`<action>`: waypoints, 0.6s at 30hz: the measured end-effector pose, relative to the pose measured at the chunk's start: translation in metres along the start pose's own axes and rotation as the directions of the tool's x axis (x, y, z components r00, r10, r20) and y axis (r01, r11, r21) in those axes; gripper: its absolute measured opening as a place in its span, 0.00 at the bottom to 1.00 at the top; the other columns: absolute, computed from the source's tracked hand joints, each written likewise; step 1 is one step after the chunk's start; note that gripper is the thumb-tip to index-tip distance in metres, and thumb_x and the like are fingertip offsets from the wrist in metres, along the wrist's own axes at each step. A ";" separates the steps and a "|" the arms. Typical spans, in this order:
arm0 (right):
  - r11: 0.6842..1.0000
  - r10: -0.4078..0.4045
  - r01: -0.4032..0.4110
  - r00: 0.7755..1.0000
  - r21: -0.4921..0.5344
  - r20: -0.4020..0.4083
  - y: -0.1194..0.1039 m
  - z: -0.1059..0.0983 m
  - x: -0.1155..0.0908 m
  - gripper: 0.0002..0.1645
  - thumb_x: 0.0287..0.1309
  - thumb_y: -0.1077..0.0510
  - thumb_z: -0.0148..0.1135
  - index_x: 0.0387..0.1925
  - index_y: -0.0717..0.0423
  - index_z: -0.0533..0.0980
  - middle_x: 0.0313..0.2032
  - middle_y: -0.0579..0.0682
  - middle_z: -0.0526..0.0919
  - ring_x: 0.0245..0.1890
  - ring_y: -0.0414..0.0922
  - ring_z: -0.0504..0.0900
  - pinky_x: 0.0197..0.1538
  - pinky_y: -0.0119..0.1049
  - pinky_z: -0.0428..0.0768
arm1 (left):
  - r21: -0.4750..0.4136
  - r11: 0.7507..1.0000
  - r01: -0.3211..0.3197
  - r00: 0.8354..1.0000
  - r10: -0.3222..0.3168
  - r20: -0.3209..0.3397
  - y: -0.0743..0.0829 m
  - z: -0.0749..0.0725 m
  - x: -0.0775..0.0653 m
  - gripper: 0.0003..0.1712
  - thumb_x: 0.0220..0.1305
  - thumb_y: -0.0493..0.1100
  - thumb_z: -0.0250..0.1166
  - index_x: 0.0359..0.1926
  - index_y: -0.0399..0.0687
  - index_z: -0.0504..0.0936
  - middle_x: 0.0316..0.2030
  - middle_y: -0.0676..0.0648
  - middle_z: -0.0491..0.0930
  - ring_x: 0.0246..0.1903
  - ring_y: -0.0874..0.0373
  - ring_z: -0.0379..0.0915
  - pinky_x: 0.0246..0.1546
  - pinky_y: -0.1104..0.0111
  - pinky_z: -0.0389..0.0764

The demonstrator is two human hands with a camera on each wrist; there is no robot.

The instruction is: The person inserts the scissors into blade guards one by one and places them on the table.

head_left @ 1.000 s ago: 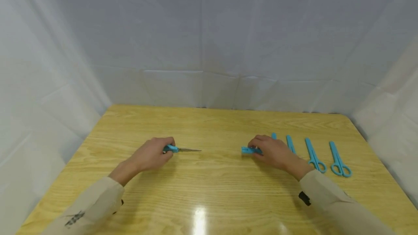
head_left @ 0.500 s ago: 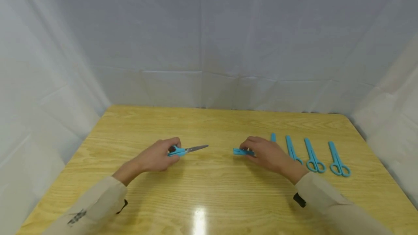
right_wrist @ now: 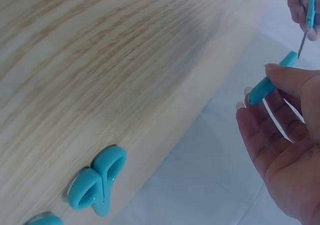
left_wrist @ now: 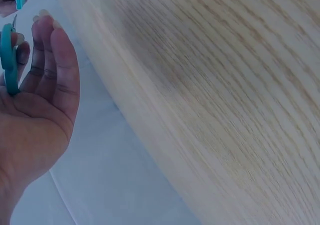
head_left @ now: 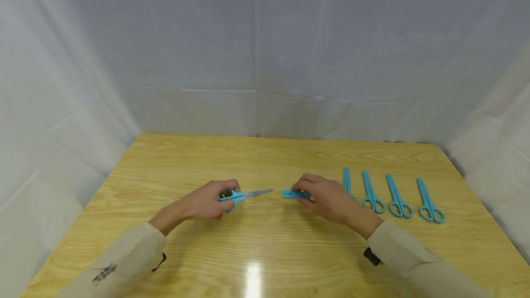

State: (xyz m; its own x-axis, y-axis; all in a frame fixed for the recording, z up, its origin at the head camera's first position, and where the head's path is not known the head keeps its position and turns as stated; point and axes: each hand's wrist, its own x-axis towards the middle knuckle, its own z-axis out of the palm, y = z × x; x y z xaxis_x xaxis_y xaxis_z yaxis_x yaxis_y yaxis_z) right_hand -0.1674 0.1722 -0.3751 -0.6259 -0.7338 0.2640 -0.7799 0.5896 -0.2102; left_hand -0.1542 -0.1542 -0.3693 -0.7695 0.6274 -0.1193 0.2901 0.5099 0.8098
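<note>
My left hand [head_left: 211,203] grips the blue handles of a pair of scissors [head_left: 244,195] with bare metal blades pointing right. In the left wrist view the blue handle [left_wrist: 7,60] lies across my curled fingers [left_wrist: 52,60]. My right hand [head_left: 323,197] pinches a blue blade cover [head_left: 295,194] between thumb and fingers, its open end facing the blade tips. A small gap separates cover and tips. The right wrist view shows the cover [right_wrist: 270,82] under my thumb and the scissors' blades [right_wrist: 303,42] just beyond it.
Several more blue covered scissors [head_left: 395,197] lie in a row on the wooden table [head_left: 265,243] to the right of my right hand; one pair's handles [right_wrist: 97,182] show in the right wrist view. White cloth walls enclose the table.
Both hands have moved toward each other at the table's middle. The scissors went right and the cover left, so the gap between them has shrunk.
</note>
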 end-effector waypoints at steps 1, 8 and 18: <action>1.000 0.000 0.000 1.000 0.007 0.000 -0.001 0.000 0.000 0.15 0.58 0.57 0.67 0.47 0.51 0.78 0.44 0.44 0.78 0.38 0.39 0.80 0.36 0.33 0.80 | 0.021 1.000 -0.004 1.000 0.004 -0.002 0.000 0.001 0.000 0.06 0.65 0.36 0.51 0.40 0.41 0.73 0.21 0.52 0.70 0.14 0.63 0.63 0.16 0.71 0.69; 1.000 0.004 -0.004 1.000 0.019 0.012 -0.005 0.000 0.003 0.14 0.58 0.58 0.67 0.47 0.51 0.79 0.44 0.44 0.78 0.39 0.40 0.80 0.37 0.34 0.80 | 0.109 0.994 -0.005 1.000 0.004 0.005 0.001 0.004 0.001 0.07 0.64 0.38 0.52 0.40 0.46 0.75 0.21 0.54 0.72 0.16 0.65 0.65 0.17 0.71 0.69; 1.000 -0.013 0.013 0.999 0.010 0.036 -0.012 0.004 0.005 0.15 0.58 0.58 0.66 0.47 0.51 0.78 0.44 0.45 0.78 0.41 0.39 0.79 0.39 0.34 0.80 | 0.184 0.981 -0.057 0.998 0.057 0.005 0.000 0.009 0.007 0.06 0.62 0.38 0.54 0.38 0.50 0.77 0.24 0.57 0.73 0.20 0.65 0.64 0.21 0.72 0.69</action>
State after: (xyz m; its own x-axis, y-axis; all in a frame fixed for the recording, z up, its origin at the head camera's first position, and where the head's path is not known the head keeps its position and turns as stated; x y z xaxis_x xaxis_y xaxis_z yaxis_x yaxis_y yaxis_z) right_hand -0.1610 0.1603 -0.3753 -0.6152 -0.7532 0.2327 -0.7878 0.5767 -0.2163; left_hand -0.1544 -0.1439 -0.3752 -0.7490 0.6582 -0.0753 0.4336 0.5730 0.6955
